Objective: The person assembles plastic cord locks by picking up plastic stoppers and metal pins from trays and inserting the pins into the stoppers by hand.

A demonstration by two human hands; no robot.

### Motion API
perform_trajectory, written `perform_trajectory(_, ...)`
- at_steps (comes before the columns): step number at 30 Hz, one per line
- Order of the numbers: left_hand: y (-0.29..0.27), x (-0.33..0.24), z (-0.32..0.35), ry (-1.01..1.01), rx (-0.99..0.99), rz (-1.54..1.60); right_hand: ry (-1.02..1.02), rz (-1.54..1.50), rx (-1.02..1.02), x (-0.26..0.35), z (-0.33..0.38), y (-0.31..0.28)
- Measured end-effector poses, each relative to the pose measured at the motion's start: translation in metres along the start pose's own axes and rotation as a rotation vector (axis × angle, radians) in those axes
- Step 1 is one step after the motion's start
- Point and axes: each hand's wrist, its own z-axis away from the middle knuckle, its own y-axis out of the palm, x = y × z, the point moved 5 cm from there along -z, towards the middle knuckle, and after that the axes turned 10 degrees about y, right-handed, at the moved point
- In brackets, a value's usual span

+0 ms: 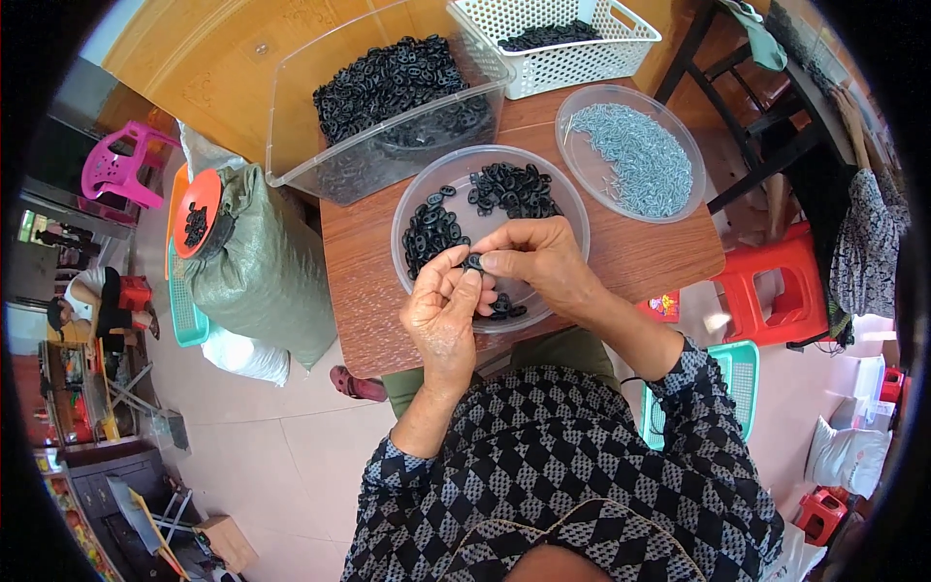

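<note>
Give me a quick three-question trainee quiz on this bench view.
1. True or false: both hands pinch one small black ring over the round clear bowl.
2. Which dish holds grey metal pieces? A) white basket B) shallow clear dish C) clear tub
3. Fill in: the clear tub is filled with black ____.

Key: 1 true; 2 B, the shallow clear dish at the right; 3 rings.
</note>
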Motion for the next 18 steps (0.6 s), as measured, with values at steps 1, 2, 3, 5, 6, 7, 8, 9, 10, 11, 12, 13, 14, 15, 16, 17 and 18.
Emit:
perform_trajectory(1,-0.0008,0.0007,-0.0001,0.000,0.001,-0.001,0.000,-0.016,-0.001,0.0009,-0.0002,0.0003)
perform_trajectory(2,-0.0009,0.0022,-0.0002,-0.012,0.013,0.018,-0.001,-0.032,-0.002,0.0016,-0.0003,0.0005)
perform_trajectory(3,-0.0004,0.0039,-0.0004,-0.025,0.026,0.038,0.000,-0.033,-0.004,0.0010,-0.0006,0.0001)
perform_trajectory(5,0.0006,0.0032,-0.0010,-0.034,0.038,0.037,0.007,-0.033,-0.034,-0.0006,-0.0011,-0.0023)
perform_trajectory(6,0.0004,0.0028,-0.0008,-0.043,0.046,0.033,0.008,-0.035,-0.034,-0.0003,-0.0011,-0.0021)
perform_trajectory(7,-0.0001,0.0030,-0.0008,-0.044,0.046,0.032,0.016,-0.041,-0.030,0.0001,-0.0010,-0.0017)
perform_trajectory(8,-0.0001,0.0033,-0.0007,-0.042,0.057,0.030,0.024,-0.047,-0.026,-0.0001,-0.0009,-0.0015)
perform_trajectory(9,0.0004,0.0036,-0.0006,-0.039,0.067,0.029,0.024,-0.047,-0.026,-0.0010,-0.0009,-0.0020)
perform_trajectory(10,0.0008,0.0043,-0.0004,-0.039,0.067,0.029,0.006,-0.014,-0.033,-0.0015,-0.0009,-0.0028)
perform_trajectory(11,0.0013,0.0054,-0.0001,-0.042,0.061,0.018,-0.012,0.019,-0.040,-0.0015,-0.0008,-0.0034)
perform_trajectory(12,0.0017,0.0061,-0.0001,-0.045,0.055,0.006,-0.011,0.019,-0.040,-0.0014,-0.0005,-0.0032)
perform_trajectory(13,0.0027,0.0063,0.0003,-0.046,0.055,0.006,-0.019,0.039,-0.044,-0.0006,0.0003,-0.0026)
perform_trajectory(14,0.0033,0.0062,0.0011,-0.051,0.047,-0.004,-0.026,0.059,-0.048,-0.0002,0.0011,-0.0020)
perform_trajectory(15,0.0036,0.0060,0.0020,-0.055,0.038,-0.014,-0.026,0.059,-0.048,-0.0005,0.0022,-0.0012)
perform_trajectory(16,0.0039,0.0069,0.0028,-0.055,0.038,-0.014,-0.058,0.092,-0.063,0.0008,0.0038,-0.0005)
perform_trajectory(17,0.0031,0.0085,0.0036,-0.058,0.025,-0.008,-0.090,0.125,-0.076,0.0024,0.0052,0.0003)
perform_trajectory(18,0.0022,0.0097,0.0043,-0.061,0.012,-0.002,-0.090,0.125,-0.076,0.0012,0.0059,0.0014)
